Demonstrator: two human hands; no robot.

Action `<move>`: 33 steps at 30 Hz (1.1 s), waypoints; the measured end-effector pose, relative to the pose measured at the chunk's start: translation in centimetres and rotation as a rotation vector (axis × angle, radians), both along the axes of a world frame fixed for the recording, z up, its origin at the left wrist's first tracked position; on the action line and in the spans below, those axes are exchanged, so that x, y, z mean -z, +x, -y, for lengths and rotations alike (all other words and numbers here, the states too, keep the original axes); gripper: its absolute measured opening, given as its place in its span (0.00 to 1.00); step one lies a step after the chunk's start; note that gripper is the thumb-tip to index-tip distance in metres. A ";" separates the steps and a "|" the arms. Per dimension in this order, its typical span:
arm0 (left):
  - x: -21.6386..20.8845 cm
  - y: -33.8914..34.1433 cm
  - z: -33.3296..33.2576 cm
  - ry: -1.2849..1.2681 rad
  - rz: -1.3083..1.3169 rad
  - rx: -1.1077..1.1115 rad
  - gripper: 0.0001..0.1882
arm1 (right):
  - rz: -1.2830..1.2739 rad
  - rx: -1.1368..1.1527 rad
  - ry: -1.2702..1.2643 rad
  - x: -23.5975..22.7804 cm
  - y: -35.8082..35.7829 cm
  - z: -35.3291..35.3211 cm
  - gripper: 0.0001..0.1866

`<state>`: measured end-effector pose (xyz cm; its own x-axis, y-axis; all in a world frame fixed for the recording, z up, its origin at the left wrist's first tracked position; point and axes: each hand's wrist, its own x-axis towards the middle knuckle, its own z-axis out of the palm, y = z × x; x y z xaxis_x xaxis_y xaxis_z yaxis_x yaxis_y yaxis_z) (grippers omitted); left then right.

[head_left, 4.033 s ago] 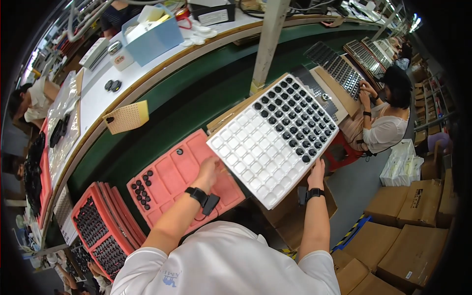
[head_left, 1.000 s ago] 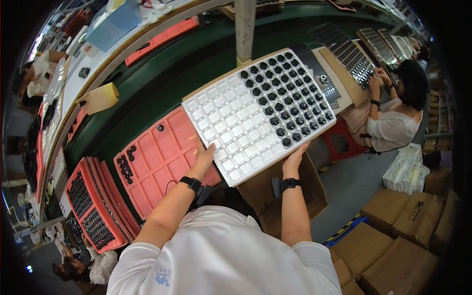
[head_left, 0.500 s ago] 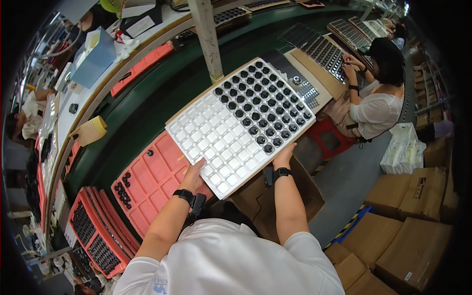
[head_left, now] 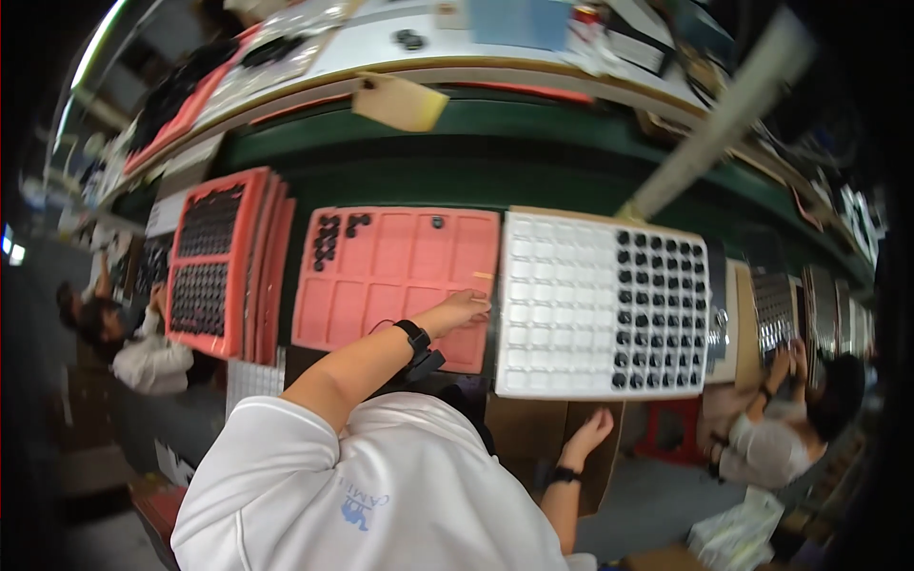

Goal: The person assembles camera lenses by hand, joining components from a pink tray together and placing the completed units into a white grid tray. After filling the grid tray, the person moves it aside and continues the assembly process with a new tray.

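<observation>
A white plastic tray (head_left: 562,314) lies flat on the green bench, its right part filled with rows of small black round parts (head_left: 657,309) and its left cells bare. My left hand (head_left: 464,311) is over the right edge of the pink compartment tray (head_left: 395,276), close to the white tray's left side. Its fingers are loosely stretched and hold nothing I can see. Below the white tray's front edge, apart from it, my right hand (head_left: 592,433) is open with the fingers up. Several black parts (head_left: 327,243) sit in the pink tray's left compartments.
Stacked pink trays (head_left: 228,266) stand on edge at left, the front one full of black parts. A pale post (head_left: 714,124) rises behind the white tray. A cardboard box (head_left: 533,428) is below the bench edge. A co-worker (head_left: 781,428) sits at right, handling another tray.
The white tray has gone from tilted in both hands to lying square on the bench beside the pink tray. Both hands have let go of it. My view has turned left.
</observation>
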<state>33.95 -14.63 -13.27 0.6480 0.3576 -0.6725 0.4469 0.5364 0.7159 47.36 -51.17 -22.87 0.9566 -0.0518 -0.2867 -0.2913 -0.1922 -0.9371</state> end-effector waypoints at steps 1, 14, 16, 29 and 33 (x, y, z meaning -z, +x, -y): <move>-0.3 -1.4 -0.5 0.045 0.011 0.015 0.18 | 0.083 -0.083 -0.115 0.4 -2.1 0.5 0.14; 0.2 -26.9 -8.8 0.835 -0.411 0.062 0.12 | -0.130 -1.494 0.096 -3.4 -14.1 -18.7 0.11; -0.5 -30.1 -9.0 0.751 -0.401 0.053 0.15 | -0.114 -1.598 -0.003 -4.6 -14.0 -23.3 0.13; -8.4 -36.0 -12.6 0.435 0.014 -0.410 0.10 | 0.780 -0.793 -0.498 -2.3 -9.8 -50.1 0.18; -8.1 -34.2 -15.7 0.401 0.066 -0.310 0.10 | 0.746 -0.796 -0.670 -1.2 -9.3 -51.3 0.16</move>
